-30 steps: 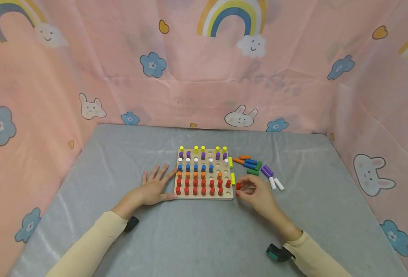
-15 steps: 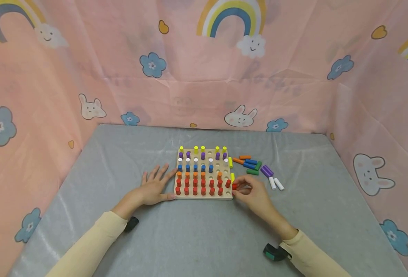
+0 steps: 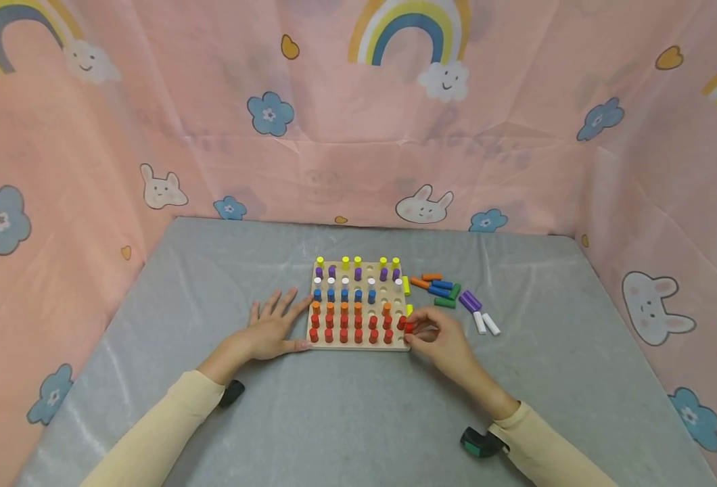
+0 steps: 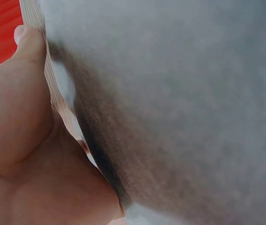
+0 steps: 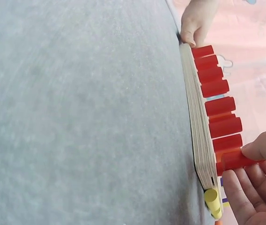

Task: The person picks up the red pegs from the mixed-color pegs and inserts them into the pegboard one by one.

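A wooden pegboard (image 3: 358,348) lies on the grey cloth with rows of upright pegs in red, orange, blue, white, purple and yellow. Some of its holes hold no peg. My right hand (image 3: 450,340) pinches a red peg (image 5: 238,160) between thumb and fingers at the board's near right corner; in the right wrist view this peg is just above the board, beside the end of the front red row. My left hand (image 3: 271,331) lies with fingers spread at the left side, thumb and forefinger touching the board's edge. The left wrist view shows its thumb (image 4: 30,44) against the board.
Right of the board lie loose pegs: orange (image 3: 431,276), blue (image 3: 439,291), green (image 3: 445,303), purple (image 3: 470,301) and white (image 3: 490,323). Yellow pegs (image 3: 406,285) lie along its right edge. A pink patterned curtain (image 3: 358,162) encloses the grey table (image 3: 346,419).
My right hand has moved left with the red peg, from beside the board to over its near right corner. The left hand has stayed in place.
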`<act>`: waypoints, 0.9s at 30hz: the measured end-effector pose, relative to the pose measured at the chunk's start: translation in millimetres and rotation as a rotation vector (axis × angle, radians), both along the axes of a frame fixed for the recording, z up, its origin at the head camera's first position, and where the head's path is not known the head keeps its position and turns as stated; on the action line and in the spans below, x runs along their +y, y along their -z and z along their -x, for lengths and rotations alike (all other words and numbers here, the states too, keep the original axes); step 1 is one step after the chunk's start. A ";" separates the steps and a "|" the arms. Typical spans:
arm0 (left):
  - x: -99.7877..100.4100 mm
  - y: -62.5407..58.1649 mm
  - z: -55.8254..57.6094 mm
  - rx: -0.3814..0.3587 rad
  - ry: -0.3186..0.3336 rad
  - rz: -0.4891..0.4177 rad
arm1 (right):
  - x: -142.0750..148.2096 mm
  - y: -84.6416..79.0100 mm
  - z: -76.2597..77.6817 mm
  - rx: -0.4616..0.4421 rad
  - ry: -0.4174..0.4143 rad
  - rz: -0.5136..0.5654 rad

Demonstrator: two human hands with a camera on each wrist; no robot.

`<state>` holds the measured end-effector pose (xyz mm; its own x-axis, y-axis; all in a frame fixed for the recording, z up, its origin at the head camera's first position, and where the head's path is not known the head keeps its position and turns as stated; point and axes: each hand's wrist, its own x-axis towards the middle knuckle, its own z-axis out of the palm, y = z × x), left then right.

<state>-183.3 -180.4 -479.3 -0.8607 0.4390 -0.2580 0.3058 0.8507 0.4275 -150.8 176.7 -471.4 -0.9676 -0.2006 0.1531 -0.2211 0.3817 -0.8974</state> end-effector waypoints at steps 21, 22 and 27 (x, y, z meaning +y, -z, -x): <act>0.3 -3.0 -1.9 -0.005 0.003 0.021 | -5.0 5.7 -1.0 -0.003 -0.036 -0.020; 0.9 -3.8 -2.2 -0.009 0.005 0.019 | -4.5 6.3 -1.2 -0.004 -0.035 -0.023; 2.7 -5.1 -2.4 -0.021 0.008 0.011 | -3.5 6.2 -2.2 -0.003 -0.034 -0.031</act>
<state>-180.9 -177.8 -474.2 -0.8516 0.4426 -0.2810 0.3034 0.8532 0.4243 -148.6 173.2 -477.7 -0.9607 -0.2378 0.1434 -0.2316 0.4015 -0.8861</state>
